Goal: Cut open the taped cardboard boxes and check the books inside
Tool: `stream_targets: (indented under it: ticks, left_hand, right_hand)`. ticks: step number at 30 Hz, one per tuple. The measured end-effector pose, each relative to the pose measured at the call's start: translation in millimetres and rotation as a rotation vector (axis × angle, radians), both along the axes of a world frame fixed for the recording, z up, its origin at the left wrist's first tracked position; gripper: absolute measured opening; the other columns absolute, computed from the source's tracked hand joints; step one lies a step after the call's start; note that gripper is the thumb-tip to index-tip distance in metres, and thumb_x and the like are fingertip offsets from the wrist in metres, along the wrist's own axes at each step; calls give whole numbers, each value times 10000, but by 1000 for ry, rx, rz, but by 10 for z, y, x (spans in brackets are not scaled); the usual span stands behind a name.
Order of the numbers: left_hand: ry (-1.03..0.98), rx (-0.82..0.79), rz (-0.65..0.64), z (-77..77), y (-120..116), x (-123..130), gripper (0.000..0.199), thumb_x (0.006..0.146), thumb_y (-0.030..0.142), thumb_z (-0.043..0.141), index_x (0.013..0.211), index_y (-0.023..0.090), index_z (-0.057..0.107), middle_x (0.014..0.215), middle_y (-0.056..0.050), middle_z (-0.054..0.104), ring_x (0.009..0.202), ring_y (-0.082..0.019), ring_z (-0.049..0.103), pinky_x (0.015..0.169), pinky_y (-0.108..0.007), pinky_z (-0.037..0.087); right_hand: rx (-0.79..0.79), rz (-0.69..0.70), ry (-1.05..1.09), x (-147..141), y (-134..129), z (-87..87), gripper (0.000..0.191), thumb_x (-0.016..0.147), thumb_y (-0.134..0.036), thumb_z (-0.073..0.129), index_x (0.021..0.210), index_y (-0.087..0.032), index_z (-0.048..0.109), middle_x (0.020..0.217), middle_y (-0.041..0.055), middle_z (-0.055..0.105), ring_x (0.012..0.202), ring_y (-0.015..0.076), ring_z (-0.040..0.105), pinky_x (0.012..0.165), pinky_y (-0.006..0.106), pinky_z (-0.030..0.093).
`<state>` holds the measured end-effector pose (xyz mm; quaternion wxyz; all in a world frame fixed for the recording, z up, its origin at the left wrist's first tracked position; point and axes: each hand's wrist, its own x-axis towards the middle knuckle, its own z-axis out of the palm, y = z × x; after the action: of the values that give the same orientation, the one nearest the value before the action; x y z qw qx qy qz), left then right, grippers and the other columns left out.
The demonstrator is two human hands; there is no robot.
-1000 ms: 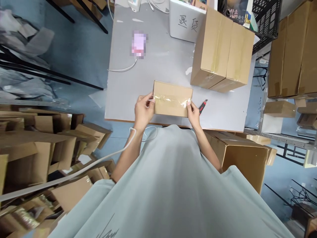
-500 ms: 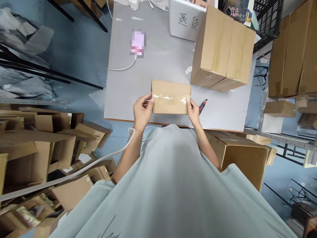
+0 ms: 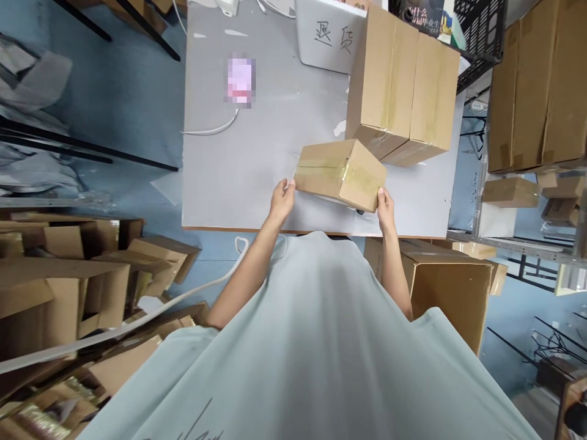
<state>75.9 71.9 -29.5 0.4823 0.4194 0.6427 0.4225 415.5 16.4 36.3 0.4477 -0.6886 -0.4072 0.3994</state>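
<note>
A small taped cardboard box (image 3: 325, 166) is held tilted over the front part of the grey table (image 3: 220, 183), its end face turned toward the right. My left hand (image 3: 282, 200) grips its left end, with thumb and fingers at the lower corner. At the lower right corner, my right hand (image 3: 385, 208) pinches the box. A small dark piece of the cutter (image 3: 360, 212) shows under the box's lower edge; the rest is hidden. Two larger taped boxes (image 3: 389, 79) stand side by side just behind and to the right.
A white bin (image 3: 325, 36) with handwriting stands at the back beside a black crate (image 3: 481, 36). A blurred pink object (image 3: 239, 80) with a white cable lies at back left. An open carton (image 3: 452, 299) is below the table's right edge; several cartons (image 3: 50, 305) fill the floor at left.
The small box has moved right and turned, so its end face now shows. Both hands have moved right with it, and the red and black cutter is now mostly covered. The view has shifted slightly.
</note>
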Motion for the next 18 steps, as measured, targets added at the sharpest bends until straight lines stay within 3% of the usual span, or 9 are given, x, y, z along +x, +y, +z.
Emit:
stream_targets:
  ticks: [5, 8, 14, 18]
  left_hand:
    - [-49, -68, -6, 41, 183, 318, 545, 933, 715, 799, 1041, 183, 758, 1222, -199, 829, 1275, -359, 767, 1168, -523, 604]
    - [-71, -66, -3, 126, 162, 318, 471, 897, 629, 852, 1034, 187, 766, 1160, -152, 847, 1183, -330, 789, 1107, -485, 633]
    - [10, -17, 147, 242, -154, -189, 369, 967, 535, 781, 1107, 195, 768, 1211, -125, 834, 1181, -276, 782, 1085, -409, 634]
    - [147, -2, 240, 239, -379, -563, 370, 979, 516, 756, 1133, 180, 762, 1186, -112, 819, 1136, -248, 773, 1070, -369, 623]
  right_hand:
    - [-65, -145, -96, 111, -64, -62, 1101, 955, -934, 549, 1694, -118, 564, 1773, 252, 553, 1643, 357, 552, 1397, 598, 398]
    - [-91, -169, -79, 39, -106, -101, 1119, 994, -923, 493, 1753, -101, 487, 1862, 235, 428, 1744, 328, 418, 1443, 572, 328]
    - [-126, -57, 11, -344, -25, -261, 1004, 1055, -885, 480, 1767, -178, 503, 1882, 156, 421, 1776, 260, 369, 1474, 538, 253]
    - [-232, 100, 64, -715, 153, -466, 1033, 1053, -899, 470, 1723, -117, 553, 1844, 189, 476, 1749, 273, 427, 1471, 510, 258]
